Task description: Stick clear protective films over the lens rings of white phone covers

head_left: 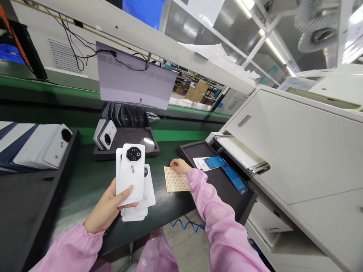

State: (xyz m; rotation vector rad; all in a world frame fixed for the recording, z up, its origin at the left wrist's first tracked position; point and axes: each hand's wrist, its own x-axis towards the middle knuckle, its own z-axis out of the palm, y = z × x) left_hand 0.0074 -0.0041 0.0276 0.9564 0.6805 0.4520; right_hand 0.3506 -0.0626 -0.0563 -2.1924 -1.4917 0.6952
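My left hand point(109, 206) grips white phone back covers point(131, 189), the top one showing a black octagonal camera plate and dark markings. A second cover sticks out behind it on the left. Below this hand, more white back covers point(148, 190) lie overlapping on the dark green bench. Over the top edge of a beige sheet of small dotted stickers point(177, 181), my right hand point(180, 166) has its fingertips pinched together. What sits between those fingertips is too small to make out.
Left, a black tray point(61, 160) holds a row of white and dark covers. A smaller black tray point(124, 136) stands behind the left hand. On the right, another tray point(224, 185) carries blue-filmed panels point(234, 179), beside a white machine point(297, 151) with a conveyor point(244, 151). A monitor point(136, 79) hangs overhead.
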